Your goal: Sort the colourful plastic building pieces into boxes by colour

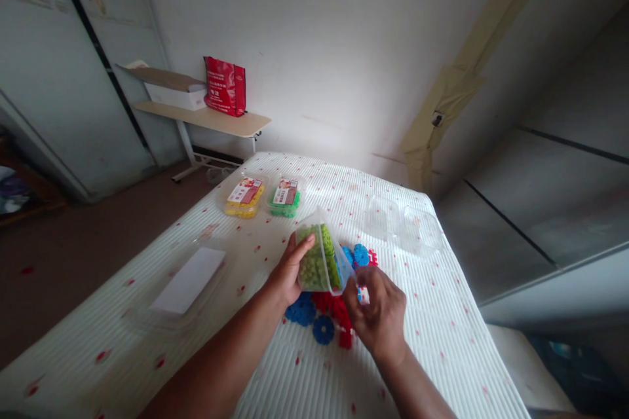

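My left hand (pixel 291 268) is wrapped round a clear plastic container (pixel 314 255) full of light-green toy pieces, tilted on its side above the table. The container's clear lid (pixel 344 266) hangs partly open on its right side, with my right hand (pixel 376 308) pinching its edge. Beneath and behind the container, blue toy pieces (pixel 323 330) and red toy pieces (pixel 339 311) lie in a loose pile on the tablecloth. Part of that pile is hidden by the container and my hands.
Beyond my hands stand a container of yellow pieces (pixel 244 196) and a container of green pieces (pixel 285 196), both labelled. Clear open containers lie at the right (pixel 405 226), another with a white card (pixel 189 280) at the left. A red bag (pixel 225 86) stands on a side table (pixel 211 119).
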Demonstrator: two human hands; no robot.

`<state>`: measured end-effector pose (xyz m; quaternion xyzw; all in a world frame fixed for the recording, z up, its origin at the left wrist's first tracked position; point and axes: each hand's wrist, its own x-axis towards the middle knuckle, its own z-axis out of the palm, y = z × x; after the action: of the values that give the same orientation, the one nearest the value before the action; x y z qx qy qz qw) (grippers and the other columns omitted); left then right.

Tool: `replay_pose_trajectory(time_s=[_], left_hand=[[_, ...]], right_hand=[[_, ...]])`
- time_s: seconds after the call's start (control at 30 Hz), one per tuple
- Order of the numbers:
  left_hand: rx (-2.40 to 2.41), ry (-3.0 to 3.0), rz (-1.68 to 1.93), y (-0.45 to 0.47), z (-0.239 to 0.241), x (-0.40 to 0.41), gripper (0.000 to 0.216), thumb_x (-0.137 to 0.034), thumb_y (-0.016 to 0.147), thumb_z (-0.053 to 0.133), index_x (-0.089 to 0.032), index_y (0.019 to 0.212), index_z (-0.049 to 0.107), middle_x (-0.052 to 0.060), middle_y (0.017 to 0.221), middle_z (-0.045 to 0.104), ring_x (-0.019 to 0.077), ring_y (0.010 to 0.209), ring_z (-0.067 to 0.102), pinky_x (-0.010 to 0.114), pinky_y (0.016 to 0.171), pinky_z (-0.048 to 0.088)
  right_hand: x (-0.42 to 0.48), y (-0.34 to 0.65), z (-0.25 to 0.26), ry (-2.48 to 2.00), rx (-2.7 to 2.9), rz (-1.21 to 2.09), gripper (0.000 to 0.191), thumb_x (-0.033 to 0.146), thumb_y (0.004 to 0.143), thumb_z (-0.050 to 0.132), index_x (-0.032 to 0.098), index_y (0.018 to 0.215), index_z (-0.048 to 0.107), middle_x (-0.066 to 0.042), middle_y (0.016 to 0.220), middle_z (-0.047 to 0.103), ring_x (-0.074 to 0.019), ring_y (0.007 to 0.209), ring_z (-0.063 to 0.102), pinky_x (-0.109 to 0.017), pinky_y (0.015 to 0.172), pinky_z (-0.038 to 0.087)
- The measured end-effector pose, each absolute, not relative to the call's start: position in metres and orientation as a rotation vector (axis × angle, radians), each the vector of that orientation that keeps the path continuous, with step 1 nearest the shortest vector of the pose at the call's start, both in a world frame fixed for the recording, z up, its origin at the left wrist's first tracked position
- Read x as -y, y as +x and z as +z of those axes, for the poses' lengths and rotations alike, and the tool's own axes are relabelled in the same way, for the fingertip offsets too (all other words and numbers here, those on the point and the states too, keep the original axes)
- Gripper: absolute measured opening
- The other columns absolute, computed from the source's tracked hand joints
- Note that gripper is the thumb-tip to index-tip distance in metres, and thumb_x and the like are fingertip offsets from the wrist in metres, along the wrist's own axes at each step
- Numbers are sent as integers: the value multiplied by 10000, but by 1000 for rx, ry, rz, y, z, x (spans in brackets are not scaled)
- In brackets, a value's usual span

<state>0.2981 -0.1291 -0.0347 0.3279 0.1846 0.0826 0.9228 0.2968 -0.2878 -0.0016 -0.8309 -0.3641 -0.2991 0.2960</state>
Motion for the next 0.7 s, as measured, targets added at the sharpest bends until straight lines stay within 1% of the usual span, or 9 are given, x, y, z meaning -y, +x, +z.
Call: replay_pose_trajectory(time_s=[0.07,0.13,0.27,0.33,0.47,0.6,0.7], left_hand=[[-374,669,176,298,-35,132,410,-368,692,691,-209,1046,558,14,908,690,185,842,662,308,764,517],[-383,650,163,298,-37,133,409,-385,703,675,-190,1045,565,31,899,694,196,838,665,317,754,520],[-411,636,144,296,-39,133,441,-382,679,694,-178,1051,574,39,842,703,212,800,673,331,735,524],[-400,653,178,295,-38,134,458,-373,666,708,-190,1062,569,29,835,702,208,813,671,322,742,522],[-329,738,303,293,-36,137,442,-340,691,696,-245,1094,541,-2,921,690,187,891,651,292,778,508],[-292,777,338,293,-36,137,427,-343,697,687,-248,1085,538,-2,954,679,186,902,643,296,789,502],[-297,764,311,294,-36,133,451,-364,698,683,-252,1105,526,1,955,675,182,885,645,301,782,503]], right_hand=[[287,295,-13,-2183,887,-768,40,157,808,470,196,818,469,-40,755,590,-154,679,573,-262,617,452],[285,296,-21,-2204,792,-668,93,177,813,468,185,903,487,-67,855,615,-178,781,598,-293,677,481],[284,305,-24,-2228,697,-220,240,233,823,483,180,1053,527,-71,962,647,-178,825,628,-287,696,511],[283,309,-25,-2179,697,-97,288,221,843,454,183,1114,542,-74,1029,654,-172,866,637,-283,745,515],[283,312,-34,-2155,681,-172,368,157,847,411,162,1181,565,-98,1097,655,-195,962,631,-318,840,508],[287,318,-44,-2241,729,-419,454,45,759,433,152,1170,595,-111,1083,662,-214,971,635,-331,850,516],[289,322,-42,-2325,789,-519,496,15,710,452,153,1163,602,-112,1091,658,-217,970,637,-332,853,517]])
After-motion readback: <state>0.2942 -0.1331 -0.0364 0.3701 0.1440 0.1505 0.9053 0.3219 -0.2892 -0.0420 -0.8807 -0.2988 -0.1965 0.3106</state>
